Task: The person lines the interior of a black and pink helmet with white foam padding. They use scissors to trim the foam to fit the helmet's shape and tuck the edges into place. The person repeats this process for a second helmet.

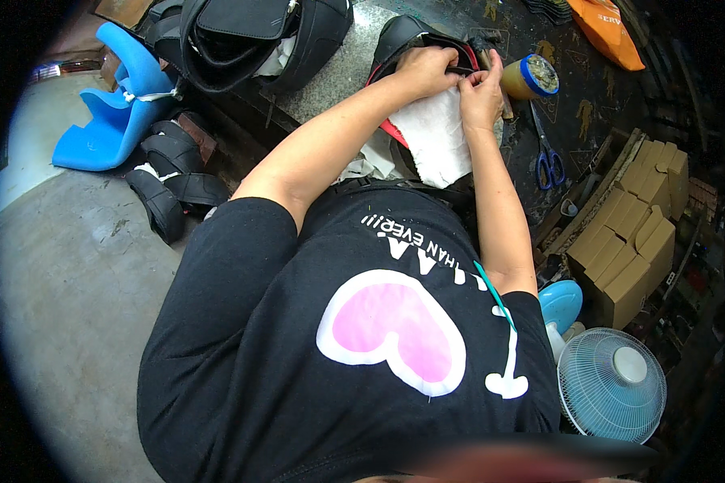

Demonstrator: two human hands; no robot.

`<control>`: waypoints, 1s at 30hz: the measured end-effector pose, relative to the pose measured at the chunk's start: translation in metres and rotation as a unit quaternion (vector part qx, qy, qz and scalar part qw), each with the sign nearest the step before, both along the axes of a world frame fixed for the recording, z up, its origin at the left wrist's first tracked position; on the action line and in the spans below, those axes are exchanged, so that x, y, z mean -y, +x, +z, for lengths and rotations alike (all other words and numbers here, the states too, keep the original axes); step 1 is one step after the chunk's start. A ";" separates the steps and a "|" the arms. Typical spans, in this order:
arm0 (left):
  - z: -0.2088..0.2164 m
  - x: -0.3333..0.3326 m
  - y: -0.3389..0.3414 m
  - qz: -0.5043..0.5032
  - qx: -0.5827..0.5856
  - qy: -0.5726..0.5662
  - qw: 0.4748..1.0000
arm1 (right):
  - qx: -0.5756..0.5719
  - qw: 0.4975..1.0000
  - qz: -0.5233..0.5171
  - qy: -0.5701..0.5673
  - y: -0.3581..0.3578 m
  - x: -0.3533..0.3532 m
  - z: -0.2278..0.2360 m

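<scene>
My left hand [424, 71] grips the edge of a black leather piece with red trim [401, 39] lying on the dark workbench. My right hand [480, 95] pinches the same black edge from the right, fingertips close to the left hand's. A white cloth [435, 138] lies under both hands and hangs toward my body. Both forearms reach up from my black shirt with its pink heart.
A yellow jar with a blue rim [533, 76] and blue-handled scissors [549, 161] lie right of my hands. Black bags [250, 36] sit on a grey stone slab. Blue plastic seat [121, 105], black straps [169, 181], cardboard boxes [632, 233], a fan [612, 385], orange bag [608, 28].
</scene>
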State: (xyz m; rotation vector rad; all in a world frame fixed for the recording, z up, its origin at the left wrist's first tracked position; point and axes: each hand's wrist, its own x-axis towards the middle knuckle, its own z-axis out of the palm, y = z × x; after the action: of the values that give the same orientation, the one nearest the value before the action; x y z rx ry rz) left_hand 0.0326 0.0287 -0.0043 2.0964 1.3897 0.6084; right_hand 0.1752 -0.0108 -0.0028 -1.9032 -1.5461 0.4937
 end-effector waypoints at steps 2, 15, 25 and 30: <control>0.002 0.000 0.000 -0.001 -0.001 0.015 1.000 | -0.025 0.999 -0.007 0.020 -0.002 0.001 0.002; -0.001 -0.005 0.011 0.018 -0.055 0.027 0.998 | -0.136 0.983 0.057 0.105 0.010 0.031 -0.004; -0.007 -0.006 0.007 0.018 0.019 0.053 0.998 | -0.231 0.971 0.055 0.030 0.026 0.025 -0.015; -0.003 0.004 -0.003 -0.077 0.015 0.086 0.993 | -0.235 0.969 0.059 0.039 0.026 0.024 -0.018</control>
State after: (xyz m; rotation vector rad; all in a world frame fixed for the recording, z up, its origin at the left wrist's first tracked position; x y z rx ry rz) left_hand 0.0295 0.0250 -0.0072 2.2933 1.1823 0.7154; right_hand 0.2010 -0.0345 -0.0204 -1.4991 -1.3417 0.8546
